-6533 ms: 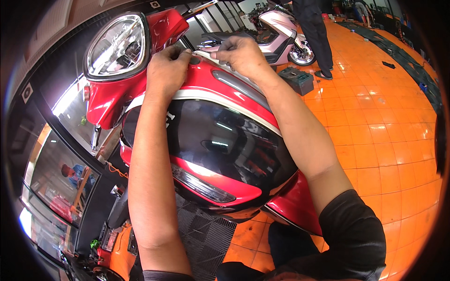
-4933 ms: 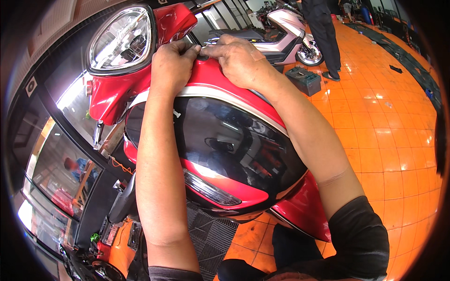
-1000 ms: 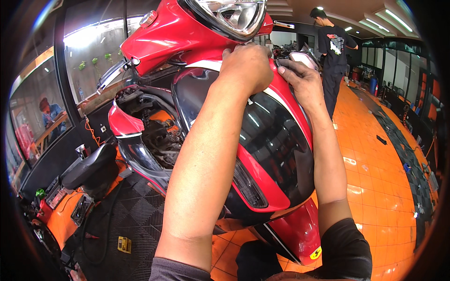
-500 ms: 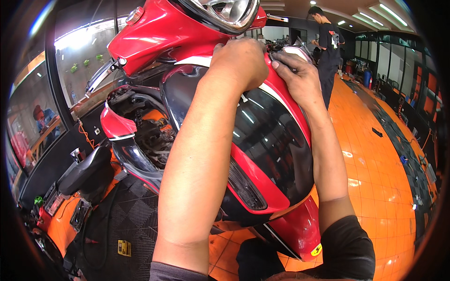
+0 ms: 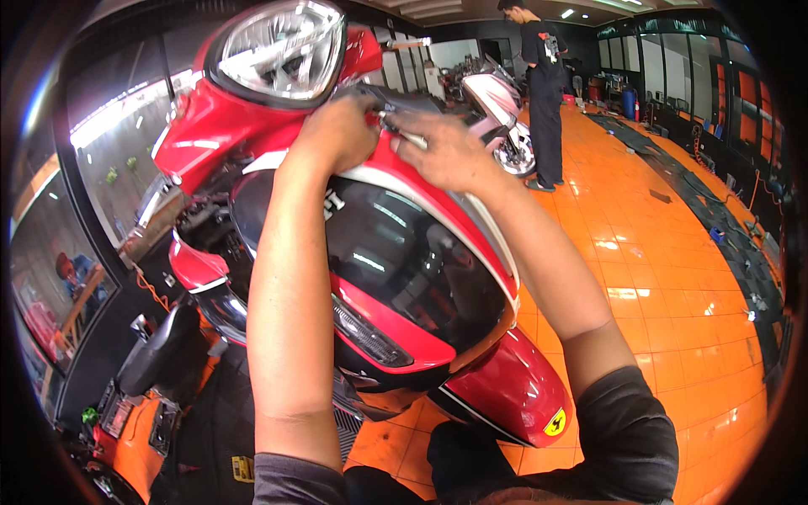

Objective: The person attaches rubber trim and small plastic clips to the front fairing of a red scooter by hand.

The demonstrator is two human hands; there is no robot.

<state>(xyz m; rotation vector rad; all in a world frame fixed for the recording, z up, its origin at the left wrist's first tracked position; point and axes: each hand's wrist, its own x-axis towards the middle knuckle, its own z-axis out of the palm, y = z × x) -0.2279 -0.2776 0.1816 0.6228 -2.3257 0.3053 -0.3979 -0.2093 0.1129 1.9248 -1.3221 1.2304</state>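
Observation:
A red scooter body [image 5: 391, 172] with glossy black front panels [image 5: 412, 252] stands before me, partly opened up on its left. Its headlight [image 5: 282, 52] is tilted toward the upper left. My left hand [image 5: 341, 133] is closed at the top edge of the front panel, just below the headlight housing; its fingertips are hidden. Beside it, my right hand [image 5: 450, 153] rests at the panel's upper right edge, fingers bent together around a small pale piece I cannot make out. Both forearms reach across the black panel.
A person [image 5: 543, 76] in dark clothes stands behind, beside a pale motorcycle [image 5: 492, 101]. A black seat [image 5: 164, 345] and a yellow box [image 5: 243, 469] lie at lower left. Orange tiles [image 5: 665, 337] stretch to the right, bordered by a dark mat strip [image 5: 724, 223].
My view has shifted, so the scooter and both hands sit further left and the headlight shows more fully. Both hands remain at the panel's top edge, with the right fingers reaching closer to the left hand.

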